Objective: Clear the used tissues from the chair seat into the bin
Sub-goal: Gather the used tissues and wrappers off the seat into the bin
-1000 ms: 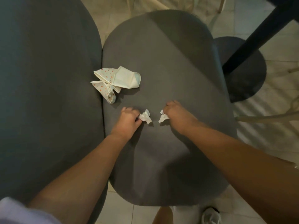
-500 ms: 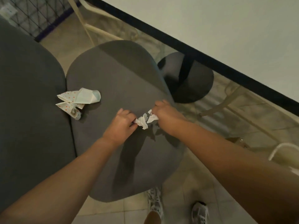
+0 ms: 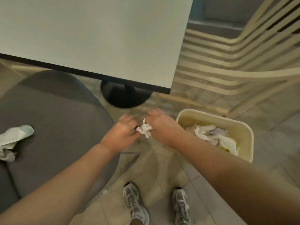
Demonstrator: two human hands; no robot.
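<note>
My left hand (image 3: 121,133) and my right hand (image 3: 159,125) meet in the air just past the right edge of the grey chair seat (image 3: 61,120). Together they grip small crumpled white tissues (image 3: 145,129), bunched between the fingers of both. The hands hang over the tiled floor, a short way left of the cream bin (image 3: 243,127), which holds crumpled paper and plastic. A larger folded paper napkin (image 3: 14,135) and a crumpled scrap (image 3: 6,155) still lie on the seat at the far left.
A pale table top (image 3: 97,38) with a dark edge overhangs the floor ahead, on a black round base (image 3: 125,96). A slatted cream chair (image 3: 243,59) stands behind the bin. My two sneakers (image 3: 136,203) stand on the tiles below.
Both hands lifted the tissues off the seat and carried them right, past the seat's edge toward the bin. The view swung right, bringing the bin into sight.
</note>
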